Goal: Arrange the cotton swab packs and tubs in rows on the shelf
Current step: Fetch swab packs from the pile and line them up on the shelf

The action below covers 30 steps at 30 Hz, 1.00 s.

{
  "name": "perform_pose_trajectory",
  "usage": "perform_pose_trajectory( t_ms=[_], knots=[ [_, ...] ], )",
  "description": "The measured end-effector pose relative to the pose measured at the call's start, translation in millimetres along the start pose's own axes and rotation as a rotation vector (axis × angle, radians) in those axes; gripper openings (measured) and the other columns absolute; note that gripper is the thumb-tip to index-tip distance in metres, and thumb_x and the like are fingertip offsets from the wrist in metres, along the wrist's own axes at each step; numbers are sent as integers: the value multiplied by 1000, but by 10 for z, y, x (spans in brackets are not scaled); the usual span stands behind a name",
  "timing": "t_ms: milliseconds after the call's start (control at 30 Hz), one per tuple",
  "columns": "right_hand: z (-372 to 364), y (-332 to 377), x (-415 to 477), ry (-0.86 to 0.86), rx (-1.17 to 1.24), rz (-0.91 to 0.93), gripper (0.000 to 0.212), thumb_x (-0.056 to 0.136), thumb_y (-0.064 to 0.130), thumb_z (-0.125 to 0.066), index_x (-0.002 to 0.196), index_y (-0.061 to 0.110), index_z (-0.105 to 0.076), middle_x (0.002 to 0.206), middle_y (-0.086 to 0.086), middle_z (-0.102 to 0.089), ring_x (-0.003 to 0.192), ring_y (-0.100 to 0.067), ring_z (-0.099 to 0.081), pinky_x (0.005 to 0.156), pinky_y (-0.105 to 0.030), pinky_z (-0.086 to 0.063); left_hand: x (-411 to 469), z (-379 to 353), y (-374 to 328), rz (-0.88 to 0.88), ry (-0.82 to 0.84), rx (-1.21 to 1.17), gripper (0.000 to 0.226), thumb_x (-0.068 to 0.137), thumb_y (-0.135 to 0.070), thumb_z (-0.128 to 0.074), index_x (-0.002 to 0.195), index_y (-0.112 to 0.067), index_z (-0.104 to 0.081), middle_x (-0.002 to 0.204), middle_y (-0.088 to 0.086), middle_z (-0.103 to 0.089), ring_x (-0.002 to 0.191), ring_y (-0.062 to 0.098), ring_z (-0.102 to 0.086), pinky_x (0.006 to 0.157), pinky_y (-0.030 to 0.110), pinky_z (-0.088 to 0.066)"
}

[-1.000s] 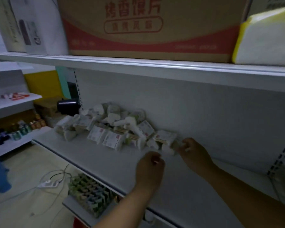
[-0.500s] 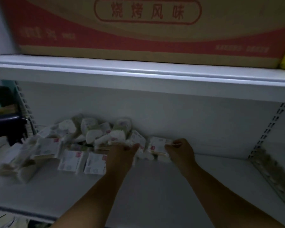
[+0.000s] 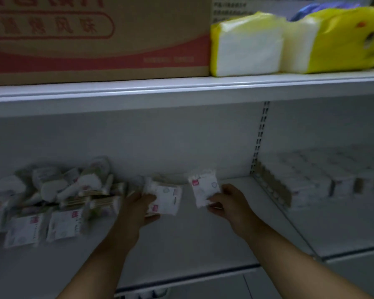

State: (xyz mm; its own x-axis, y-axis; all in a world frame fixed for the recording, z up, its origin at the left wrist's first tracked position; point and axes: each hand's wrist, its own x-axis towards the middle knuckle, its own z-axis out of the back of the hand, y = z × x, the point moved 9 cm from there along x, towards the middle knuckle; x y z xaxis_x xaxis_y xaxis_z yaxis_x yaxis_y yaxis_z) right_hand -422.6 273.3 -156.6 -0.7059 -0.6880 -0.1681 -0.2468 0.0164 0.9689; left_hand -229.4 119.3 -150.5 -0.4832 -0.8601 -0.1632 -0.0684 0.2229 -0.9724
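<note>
Holding one pack each, the hands work at the middle of the shelf [image 3: 192,244]. In the head view, the left hand [image 3: 138,210] has thumb and fingers curled round the lower edge of the left pack [image 3: 167,199], which lies tilted just right of the heap [image 3: 58,197]. The right hand [image 3: 229,203] pinches the lower right corner of the right pack [image 3: 203,189], held upright near the back wall. The likeliest trouble is the right pack: gripped by a corner only, its soft film could slip or swing, and set down on a narrow edge it would probably topple. The left forearm passes close beside the heap, so a sideways move could drag loose packs toward the front edge and off it. No row is begun in the bare stretch between heap and upright [image 3: 260,137], so a crooked first pack would skew those that follow. Much is hard to read: the light is dim and the picture smeared, labels are illegible, and packs and tubs in the heap cannot be told apart. Whether either held pack touches the shelf is unclear. The left hand covers part of its pack, and the heap runs off the left border.
</note>
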Motion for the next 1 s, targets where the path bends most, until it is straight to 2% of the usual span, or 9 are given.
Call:
perform_pose_trajectory(
  t_ms=[67,233,467,567,667,733,867,933,1000],
  knots=[
    [340,45,-119,18,-41,27,20,81,-3,-62,93,5,-48,98,-20,-63,75,-23,-66,61,-27,-56,-132,-347,46,-17,42,26,9,89,-8,-57,89,-16,-62,87,10,-66,77,22,-63,54,32,-58],
    [1404,215,-461,2,-51,89,42,79,-7,-65,107,22,-53,103,-3,-65,82,-15,-67,58,-24,-55,-610,-1528,373,51,292,77,12,93,-21,-55,98,-19,-66,88,5,-71,82,20,-67,59,34,-57],
    [2682,175,-849,-78,-115,63,35,81,-3,-62,108,20,-57,103,-2,-67,88,-20,-67,62,-27,-56,-1212,-2904,822,24,526,288,15,90,-14,-61,105,-19,-62,99,3,-72,86,21,-70,62,31,-57],
    [3064,183,-882,-129,-93,39,28,84,-1,-59,98,23,-59,99,-4,-67,83,-21,-67,59,-29,-57,-1345,-3282,824,-91,595,429,21,82,-12,-71,97,-25,-64,99,-3,-73,85,11,-70,71,26,-57],
    [3366,218,-822,-221,-161,57,17,85,11,-65,96,23,-62,97,-4,-69,84,-22,-68,73,-40,-59,-1305,-3537,780,-160,578,569,33,71,-17,-81,96,-27,-62,99,-2,-71,88,14,-69,79,34,-57],
    [3582,296,-756,-317,-299,106,16,81,19,-71,96,17,-65,91,-4,-70,80,-18,-67,73,-34,-56,-1208,-3688,705,-239,549,711,31,70,-23,-80,91,-31,-58,93,-7,-67,84,10,-65,75,29,-55],
    [3916,502,-544,-429,-419,167,18,77,19,-76,91,14,-66,82,-2,-70,80,-19,-67,57,-21,-49,-983,-4076,442,-545,565,947,23,80,-29,-71,87,-33,-50,84,-20,-51,73,-4,-49,57,6,-35],
    [4032,637,-414,-449,-521,180,23,75,20,-77,94,20,-63,83,7,-67,85,-18,-66,56,-16,-46,-918,-4269,313,-725,542,999,19,82,-27,-71,97,-24,-60,89,-12,-55,80,6,-49,64,12,-33],
    [4137,789,-288,-469,-665,189,44,74,25,-79,111,23,-54,94,7,-61,83,-13,-61,60,-18,-43,-832,-4436,252,-837,462,1122,28,83,-30,-68,108,-17,-66,102,-1,-62,94,16,-52,80,26,-36]
  ],
)
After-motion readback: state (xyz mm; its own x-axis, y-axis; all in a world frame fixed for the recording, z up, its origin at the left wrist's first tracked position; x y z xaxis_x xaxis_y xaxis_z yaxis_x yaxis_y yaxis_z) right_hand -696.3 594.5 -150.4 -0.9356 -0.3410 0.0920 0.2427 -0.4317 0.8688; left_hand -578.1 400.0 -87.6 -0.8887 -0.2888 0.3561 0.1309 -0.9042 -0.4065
